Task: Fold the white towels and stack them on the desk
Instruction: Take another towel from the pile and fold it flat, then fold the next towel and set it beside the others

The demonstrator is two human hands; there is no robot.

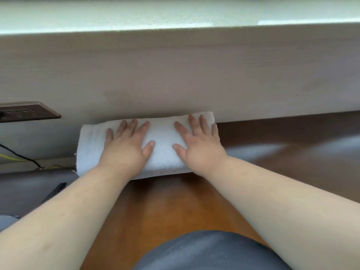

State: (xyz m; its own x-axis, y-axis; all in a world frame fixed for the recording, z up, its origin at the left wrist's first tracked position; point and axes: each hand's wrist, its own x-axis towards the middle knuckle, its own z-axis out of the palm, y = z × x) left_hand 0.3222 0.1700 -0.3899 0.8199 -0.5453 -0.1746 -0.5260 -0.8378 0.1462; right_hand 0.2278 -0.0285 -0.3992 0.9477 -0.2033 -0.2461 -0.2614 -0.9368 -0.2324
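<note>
A folded white towel lies on the brown wooden desk, its far edge against the beige wall panel. My left hand presses flat on the towel's left half with fingers spread. My right hand lies flat on its right half, fingers straight and reaching the far right corner. A second layer shows along the towel's near edge; whether it is another towel beneath I cannot tell.
A beige wall panel rises behind the desk under a pale ledge. A dark socket strip sits at the left, with black and yellow cables below. A dark object lies near my left forearm.
</note>
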